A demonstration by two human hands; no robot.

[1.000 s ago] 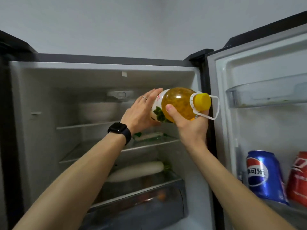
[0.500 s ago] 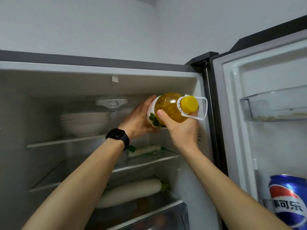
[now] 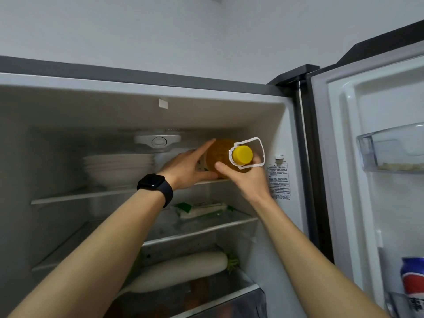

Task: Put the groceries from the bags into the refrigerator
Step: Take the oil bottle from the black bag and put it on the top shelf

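Observation:
A bottle of yellow oil [image 3: 220, 156] with a yellow cap and a white carry handle lies on its side, cap toward me, at the right end of the refrigerator's top shelf [image 3: 80, 196]. My right hand [image 3: 245, 180] grips its neck end from below, thumb on the shoulder. My left hand [image 3: 188, 171] cups the bottle's left side, fingers stretched along it and thumb under it. The bottle's far end is hidden behind my hands.
A stack of white bowls [image 3: 118, 168] fills the middle of the top shelf, left of the bottle. A green-and-white packet [image 3: 202, 210] lies on the second shelf, a white radish [image 3: 181, 271] below. The open door [image 3: 367, 157] at right holds a clear bin [image 3: 394, 150] and a Pepsi can [image 3: 413, 283].
Both hands have pushed the bottle up and deeper into the refrigerator, from in front of the shelves onto the top shelf. My view has tilted up and moved closer.

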